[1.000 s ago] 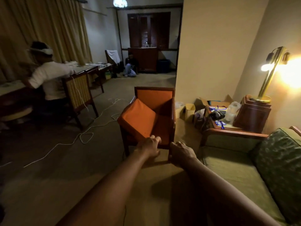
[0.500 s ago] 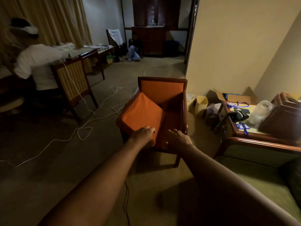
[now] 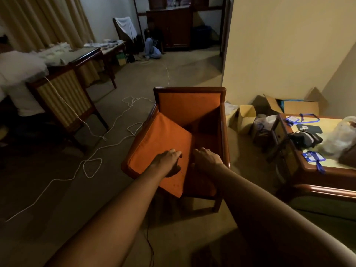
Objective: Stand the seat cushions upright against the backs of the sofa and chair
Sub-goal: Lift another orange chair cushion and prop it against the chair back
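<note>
An orange seat cushion (image 3: pixel 161 143) lies tilted in the wooden armchair (image 3: pixel 189 102), its left side propped on the left armrest and its front corner hanging over the seat's front edge. My left hand (image 3: pixel 168 161) lies flat on the cushion's top, fingers apart. My right hand (image 3: pixel 207 158) is at the cushion's right edge with its fingers curled; I cannot tell whether it grips. The chair's orange back stands behind, with the bare seat beside the cushion. Only the green sofa's wooden armrest (image 3: pixel 327 190) shows at the lower right.
A side table (image 3: pixel 308 170) with blue lanyards, a phone and a plastic bag stands right of the chair. Behind it are a cardboard box (image 3: pixel 300 106) and a yellow bin (image 3: pixel 245 120). White cables (image 3: pixel 107 143) loop over the carpet at left. A person (image 3: pixel 17 79) sits at the desk.
I have come closer to the chair and the view has tipped downward. Both hands moved forward: the left onto the cushion's top, the right to its right edge. The cushion has not shifted.
</note>
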A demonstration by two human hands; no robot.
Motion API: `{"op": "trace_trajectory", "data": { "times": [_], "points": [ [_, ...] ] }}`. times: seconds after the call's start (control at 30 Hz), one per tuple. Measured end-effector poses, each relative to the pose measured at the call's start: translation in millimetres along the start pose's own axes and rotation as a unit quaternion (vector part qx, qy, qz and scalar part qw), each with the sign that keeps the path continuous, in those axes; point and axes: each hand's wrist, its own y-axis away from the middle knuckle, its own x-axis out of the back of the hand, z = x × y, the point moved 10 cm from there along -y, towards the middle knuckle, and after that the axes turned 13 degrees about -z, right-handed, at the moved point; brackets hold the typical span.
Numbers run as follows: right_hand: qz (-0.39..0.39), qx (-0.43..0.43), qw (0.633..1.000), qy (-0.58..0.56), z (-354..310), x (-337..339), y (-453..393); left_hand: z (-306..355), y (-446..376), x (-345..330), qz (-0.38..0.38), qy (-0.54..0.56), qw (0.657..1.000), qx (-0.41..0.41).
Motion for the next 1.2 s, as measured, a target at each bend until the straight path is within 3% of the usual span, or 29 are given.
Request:
{"op": "trace_trajectory", "data": {
  "times": [0.23,0.5,0.7,0.97,1.2],
  "points": [
    [-0.042,-0.004,0.999,0.019,15.4,45.6,-121.4,-48.7,-102.1,51.5,0.010,0.035,0.999,0.014],
    [-0.090,-0.032,0.994,0.053,-9.3,42.1,-282.5,-168.9,-229.3,69.9,-0.011,0.063,0.997,0.033],
    [-0.127,-0.075,0.989,0.001,-9.3,31.6,-384.3,-233.7,-320.8,75.8,-0.072,0.065,0.995,0.018],
    [-0.179,-0.180,0.955,-0.152,67.9,-42.4,-425.6,-213.3,-424.3,40.3,-0.154,-0.014,0.987,-0.032],
    [-0.225,-0.276,0.885,-0.301,133.5,-161.1,-410.5,-148.4,-493.6,-51.8,-0.243,-0.116,0.955,-0.124]
  ]
}}
